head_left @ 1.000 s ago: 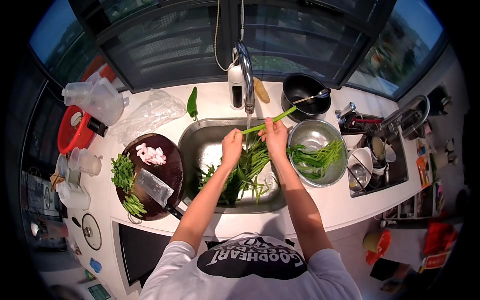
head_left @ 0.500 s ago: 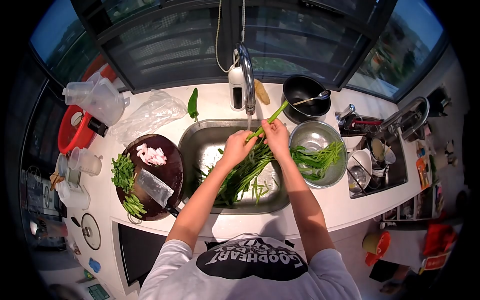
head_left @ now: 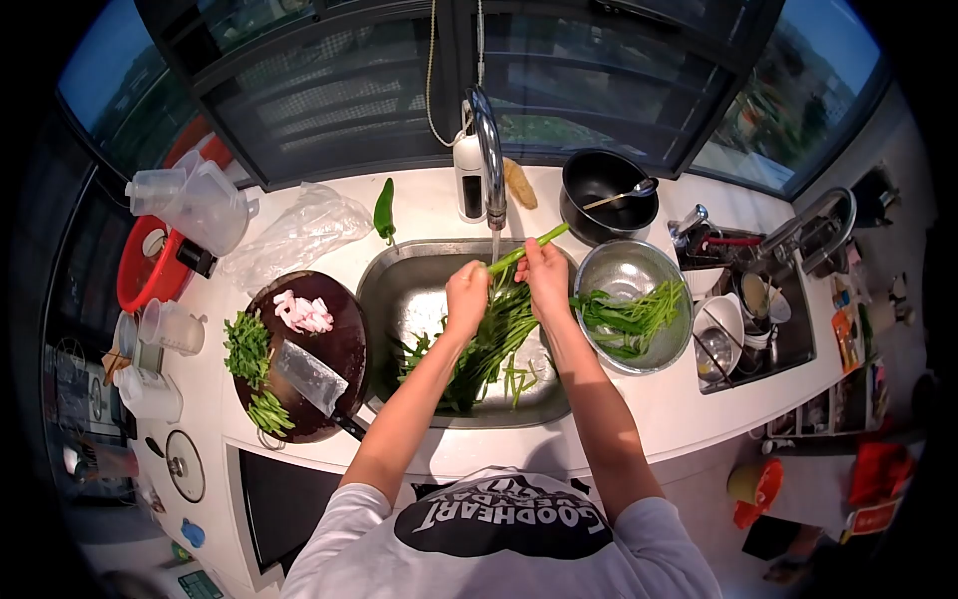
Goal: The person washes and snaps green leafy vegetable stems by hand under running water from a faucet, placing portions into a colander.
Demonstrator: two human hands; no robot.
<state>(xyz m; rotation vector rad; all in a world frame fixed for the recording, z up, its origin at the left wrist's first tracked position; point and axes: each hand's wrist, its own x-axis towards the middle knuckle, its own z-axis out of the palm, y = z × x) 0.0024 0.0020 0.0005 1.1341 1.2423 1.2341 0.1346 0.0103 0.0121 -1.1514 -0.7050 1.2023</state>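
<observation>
Both my hands hold a green stalk [head_left: 511, 258] over the sink [head_left: 399, 262], beside the stream under the faucet [head_left: 491, 165]. My left hand [head_left: 467, 298] is closed round its lower left end. My right hand [head_left: 544, 275] pinches it further along, and the tip sticks out to the upper right. Long leafy green stems [head_left: 499, 339] lie in the sink below my hands. Right of the sink stands a metal bowl [head_left: 639, 262] with more leafy greens [head_left: 639, 319] in it.
Left of the sink, a round dark board [head_left: 334, 299] bears a cleaver [head_left: 310, 376], pale meat pieces [head_left: 303, 311] and cut greens [head_left: 246, 347]. A green pepper [head_left: 384, 212], a plastic bag [head_left: 309, 230] and a black pot [head_left: 599, 170] stand or lie behind. Dishes [head_left: 720, 319] fill the right basin.
My left hand has shifted slightly left and is more closed. The stalk has tilted flatter and its tip sits a little lower.
</observation>
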